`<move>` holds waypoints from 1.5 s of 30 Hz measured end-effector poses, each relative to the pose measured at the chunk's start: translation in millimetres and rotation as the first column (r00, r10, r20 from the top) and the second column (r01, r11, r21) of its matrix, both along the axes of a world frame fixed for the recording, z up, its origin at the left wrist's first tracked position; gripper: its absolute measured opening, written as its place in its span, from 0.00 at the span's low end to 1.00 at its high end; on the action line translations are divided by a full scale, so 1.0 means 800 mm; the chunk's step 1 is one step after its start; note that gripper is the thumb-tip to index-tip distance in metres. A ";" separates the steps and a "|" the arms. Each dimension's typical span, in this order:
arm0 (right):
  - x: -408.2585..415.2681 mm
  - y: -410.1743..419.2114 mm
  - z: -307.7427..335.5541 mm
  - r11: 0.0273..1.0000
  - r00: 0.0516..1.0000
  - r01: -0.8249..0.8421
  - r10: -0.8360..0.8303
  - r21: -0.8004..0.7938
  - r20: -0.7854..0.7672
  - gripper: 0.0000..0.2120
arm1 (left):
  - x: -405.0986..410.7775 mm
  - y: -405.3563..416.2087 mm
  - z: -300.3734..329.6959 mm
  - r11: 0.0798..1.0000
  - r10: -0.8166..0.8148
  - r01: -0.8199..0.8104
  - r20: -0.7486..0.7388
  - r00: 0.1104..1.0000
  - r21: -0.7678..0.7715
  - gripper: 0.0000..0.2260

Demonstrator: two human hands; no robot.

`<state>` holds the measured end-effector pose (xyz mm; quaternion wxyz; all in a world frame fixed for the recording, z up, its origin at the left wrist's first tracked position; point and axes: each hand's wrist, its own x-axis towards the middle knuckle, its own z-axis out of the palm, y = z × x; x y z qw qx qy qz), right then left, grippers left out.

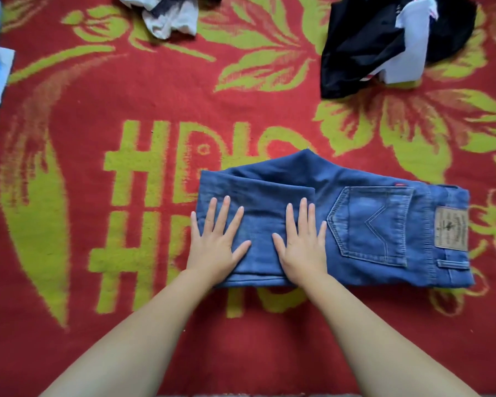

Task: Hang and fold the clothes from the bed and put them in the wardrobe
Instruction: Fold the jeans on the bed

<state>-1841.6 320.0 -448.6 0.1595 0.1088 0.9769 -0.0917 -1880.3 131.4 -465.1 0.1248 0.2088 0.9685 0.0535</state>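
head: red floral blanket [184, 90] under jeans [384, 224]

A red woven blanket [161, 96] with a yellow-green pattern of leaves and flowers covers the whole bed. Large yellow-green block letters reading "HD" [155, 164] are woven into its middle, with a second row of similar letters nearer, partly hidden. Leaf shapes spread across the far side and the right, and a long curved yellow-green leaf [38, 224] runs down the left side of the blanket.
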 end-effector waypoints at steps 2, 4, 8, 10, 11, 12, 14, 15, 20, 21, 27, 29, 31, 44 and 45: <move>0.001 0.006 -0.015 1.000 1.000 -0.003 0.004 -0.011 0.029 0.35 | 0.002 0.002 -0.012 1.000 0.000 0.000 -0.018 1.000 -0.025 0.32; -0.002 0.008 -0.019 1.000 0.999 -0.016 0.016 -0.006 0.048 0.35 | 0.001 0.008 -0.016 0.998 0.022 -0.021 0.017 1.000 -0.056 0.32; -0.010 0.008 0.003 1.000 0.984 -0.030 0.031 -0.007 0.176 0.34 | -0.002 0.003 -0.002 0.998 0.033 -0.036 0.063 0.997 0.045 0.32; -0.016 0.005 0.021 0.999 0.981 -0.050 0.048 0.005 0.189 0.33 | -0.005 -0.002 0.013 0.931 0.228 -0.254 0.126 0.965 0.262 0.34; -0.018 0.002 0.030 0.999 0.987 -0.053 0.052 0.001 0.153 0.32 | -0.008 -0.004 0.022 0.826 0.378 -0.423 0.190 0.906 0.371 0.34; -0.017 -0.001 0.038 0.999 0.993 -0.043 0.045 -0.019 0.108 0.31 | -0.012 -0.006 0.028 0.682 0.512 -0.584 0.283 0.811 0.440 0.34; -0.007 -0.007 0.050 0.992 0.992 0.004 0.011 -0.123 0.123 0.30 | -0.019 -0.008 0.035 0.456 0.624 -0.799 0.499 0.601 0.393 0.31; 0.000 -0.009 0.052 0.982 0.983 0.042 -0.008 -0.184 0.185 0.30 | -0.023 -0.009 0.037 0.405 0.620 -0.849 0.580 0.528 0.340 0.29; 0.004 0.008 0.060 0.812 0.932 0.305 -0.147 -0.498 0.330 0.29 | -0.049 -0.012 0.080 0.232 0.270 -0.924 0.893 0.360 0.302 0.17; -0.002 0.015 0.067 0.751 0.920 0.361 -0.191 -0.553 0.341 0.29 | -0.053 -0.007 0.095 0.222 0.177 -0.919 0.914 0.366 0.326 0.21; -0.020 0.083 0.159 0.016 0.790 0.559 -0.315 -0.829 0.527 0.20 | -0.042 0.098 0.186 0.289 -0.167 -0.823 0.872 0.460 0.489 0.18; -0.017 0.110 0.188 0.038 0.847 0.462 -0.314 -0.886 0.428 0.27 | -0.033 0.149 0.206 0.361 -0.252 -0.775 0.855 0.454 0.518 0.12; -0.009 0.143 0.208 0.239 0.881 0.385 -0.383 -0.891 0.277 0.29 | -0.020 0.204 0.216 0.390 -0.279 -0.770 0.862 0.423 0.505 0.13; 0.085 0.349 0.046 0.649 0.707 0.667 -0.707 -0.367 0.036 0.22 | 0.094 0.304 0.068 0.928 -0.372 0.366 0.138 0.918 0.062 0.49; 0.087 0.346 0.039 0.677 0.723 0.658 -0.691 -0.329 0.025 0.25 | 0.093 0.305 0.057 0.919 -0.394 0.394 0.138 0.909 0.029 0.54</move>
